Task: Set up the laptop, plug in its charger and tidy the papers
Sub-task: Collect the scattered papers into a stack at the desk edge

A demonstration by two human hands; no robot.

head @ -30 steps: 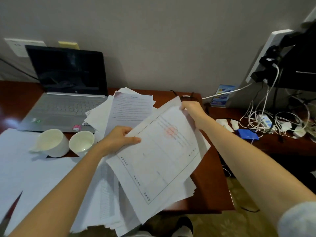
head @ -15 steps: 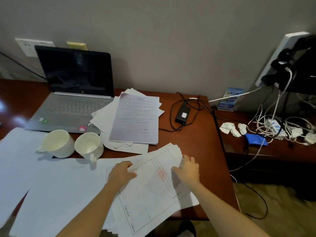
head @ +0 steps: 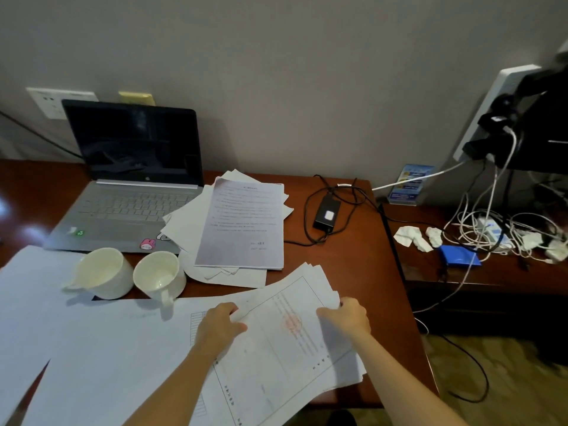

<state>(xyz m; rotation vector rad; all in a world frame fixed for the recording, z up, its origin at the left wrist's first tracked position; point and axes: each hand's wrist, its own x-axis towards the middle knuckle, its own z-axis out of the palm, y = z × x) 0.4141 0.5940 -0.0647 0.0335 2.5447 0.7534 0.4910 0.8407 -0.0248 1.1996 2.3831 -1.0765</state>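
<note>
Your left hand (head: 219, 325): pinching the stamped paper stack (head: 295, 342), near edge of desk (head: 353, 256).
Your right hand (head: 349, 315): gripping its right edge.

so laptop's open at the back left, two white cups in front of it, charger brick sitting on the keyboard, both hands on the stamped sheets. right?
Not quite: the head view shows the charger brick on the bare desk, right of the paper pile, not on the keyboard. The laptop, cups and both hands on the stamped sheets are as stated.
</note>
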